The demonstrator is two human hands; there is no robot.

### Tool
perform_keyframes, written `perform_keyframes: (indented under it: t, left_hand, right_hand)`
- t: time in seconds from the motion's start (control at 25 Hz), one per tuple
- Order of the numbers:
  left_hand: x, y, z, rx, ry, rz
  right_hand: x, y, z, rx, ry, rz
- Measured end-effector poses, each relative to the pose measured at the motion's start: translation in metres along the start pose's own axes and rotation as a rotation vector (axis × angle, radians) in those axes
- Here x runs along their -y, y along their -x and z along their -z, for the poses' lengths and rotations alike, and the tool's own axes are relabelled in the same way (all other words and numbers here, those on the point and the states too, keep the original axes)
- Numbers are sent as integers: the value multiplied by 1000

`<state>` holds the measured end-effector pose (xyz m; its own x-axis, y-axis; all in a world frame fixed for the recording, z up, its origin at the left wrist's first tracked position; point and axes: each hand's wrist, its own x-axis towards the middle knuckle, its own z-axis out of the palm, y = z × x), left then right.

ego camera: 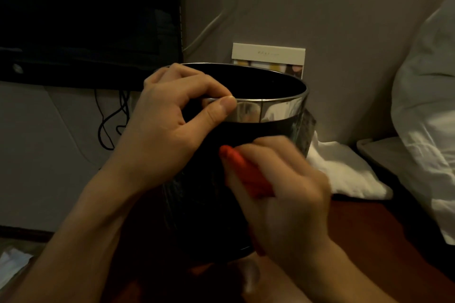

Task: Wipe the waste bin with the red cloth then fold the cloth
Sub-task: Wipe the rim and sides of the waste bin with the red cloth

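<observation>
A round black waste bin (268,110) with a shiny metal band around its rim stands upright in the middle of the head view. My left hand (172,125) grips the near left of the rim, thumb outside on the band and fingers over the edge. My right hand (285,194) is blurred and presses a bunched red cloth (246,174) against the bin's dark front wall, below the band. Most of the cloth is hidden under my fingers.
A dark screen (88,17) with hanging cables fills the upper left. White towel (344,170) and white bedding (428,110) lie at the right. A small card (268,56) leans on the wall behind the bin. The bin stands on a reddish-brown surface (369,229).
</observation>
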<state>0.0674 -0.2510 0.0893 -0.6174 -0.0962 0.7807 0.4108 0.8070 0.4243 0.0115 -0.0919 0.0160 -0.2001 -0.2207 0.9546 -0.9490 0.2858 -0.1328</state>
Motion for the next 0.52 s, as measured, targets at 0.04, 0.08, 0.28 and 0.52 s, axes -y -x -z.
perform_keyframes:
  t: [0.04, 0.08, 0.28, 0.52]
  left_hand:
    - [0, 0, 1, -4, 0, 0]
    - [0, 0, 0, -4, -6, -2]
    - [-1, 1, 0, -2, -15, 3]
    - [-13, 1, -14, 16, -132, -71]
  right_hand:
    - [-3, -5, 5, -51, 8, -15]
    - [-5, -9, 10, -93, 14, -32]
    - [5, 5, -2, 26, 11, -40]
    - [5, -12, 14, -72, -45, -71]
